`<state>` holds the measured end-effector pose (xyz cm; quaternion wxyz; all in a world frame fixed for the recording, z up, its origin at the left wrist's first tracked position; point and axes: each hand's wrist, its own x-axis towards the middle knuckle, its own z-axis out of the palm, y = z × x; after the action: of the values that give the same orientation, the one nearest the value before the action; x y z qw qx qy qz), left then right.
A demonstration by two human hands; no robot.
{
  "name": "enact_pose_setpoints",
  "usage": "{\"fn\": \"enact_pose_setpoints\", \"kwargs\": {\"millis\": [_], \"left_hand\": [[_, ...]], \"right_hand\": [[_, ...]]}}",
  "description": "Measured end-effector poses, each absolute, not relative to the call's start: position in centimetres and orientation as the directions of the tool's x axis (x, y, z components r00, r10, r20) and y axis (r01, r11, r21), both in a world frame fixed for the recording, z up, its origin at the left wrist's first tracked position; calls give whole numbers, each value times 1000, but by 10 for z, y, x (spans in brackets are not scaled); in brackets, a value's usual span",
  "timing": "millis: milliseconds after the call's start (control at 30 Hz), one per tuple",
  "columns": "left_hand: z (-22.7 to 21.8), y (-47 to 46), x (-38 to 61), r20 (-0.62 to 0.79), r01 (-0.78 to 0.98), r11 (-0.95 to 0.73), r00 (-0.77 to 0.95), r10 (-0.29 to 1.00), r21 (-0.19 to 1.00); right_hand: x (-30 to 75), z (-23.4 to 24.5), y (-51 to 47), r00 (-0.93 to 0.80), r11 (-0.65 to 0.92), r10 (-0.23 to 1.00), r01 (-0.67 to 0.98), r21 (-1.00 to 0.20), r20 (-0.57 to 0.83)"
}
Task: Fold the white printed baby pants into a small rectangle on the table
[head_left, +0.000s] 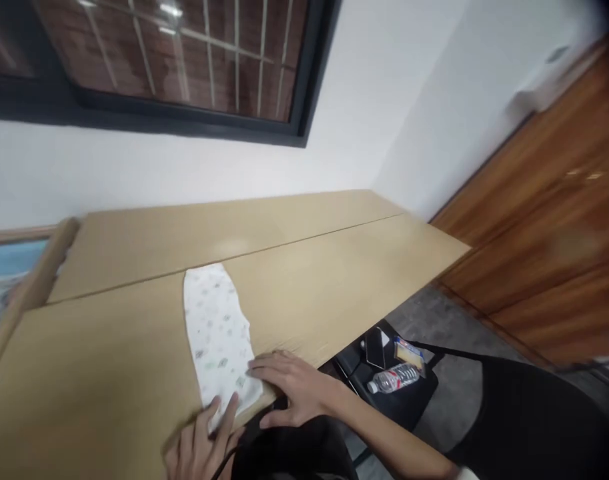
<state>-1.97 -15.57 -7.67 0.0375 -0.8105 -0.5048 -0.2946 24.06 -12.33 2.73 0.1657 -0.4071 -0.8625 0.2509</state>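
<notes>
A white cloth (219, 327) with small printed figures lies flat on the wooden table, long and narrow, reaching from the front edge back toward the seam. My left hand (201, 440) rests at its near end, fingers spread, two fingertips on the cloth. On the cloth's right edge lie the fingers of my right hand (291, 383), stretched out, with the thumb apart near the table's edge. Neither hand grips the cloth. What kind of cloth piece it is, I cannot tell.
The table (334, 273) stands against a white wall below a dark-framed window (194, 127). To the right, a black chair (409, 407) carries a water bottle (395, 379), a phone (375, 348) and a blue-and-yellow packet (409, 353). A wooden rail (31, 293) borders the left side.
</notes>
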Motion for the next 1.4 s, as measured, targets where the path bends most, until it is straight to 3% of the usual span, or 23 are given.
{"fn": "enact_pose_setpoints", "kwargs": {"millis": [133,333,467,700,800,933,1033,1200,1300,1400], "left_hand": [[-55,-169,-11,431,847,-490,371,822,206],[-52,-185,-2,424,851,-474,352,834,227],[-48,-195,6,466,835,-481,325,823,267],[3,-181,13,639,763,-444,54,768,470],[37,-140,20,561,788,-329,-24,828,519],[61,-64,28,408,815,-179,-75,910,551],[60,-23,32,347,844,-88,-120,930,528],[38,-50,52,371,898,-17,-164,914,439],[6,-98,75,381,922,-87,-68,922,376],[-27,-131,91,383,966,-89,-10,924,241]], "right_hand": [[246,10,-146,-633,591,772,678,-437,62],[240,-11,-158,-566,659,748,692,-295,345],[244,-4,-167,-549,690,722,619,-376,421],[262,32,-150,-510,661,730,358,-659,455],[259,40,-98,-399,580,796,286,-763,455],[236,34,-9,-284,405,904,325,-855,320],[219,21,36,-249,297,949,494,-817,194],[213,16,47,-201,297,954,572,-764,220],[210,24,26,-364,464,881,544,-700,302],[202,32,-8,-696,695,655,404,-595,293]]}}
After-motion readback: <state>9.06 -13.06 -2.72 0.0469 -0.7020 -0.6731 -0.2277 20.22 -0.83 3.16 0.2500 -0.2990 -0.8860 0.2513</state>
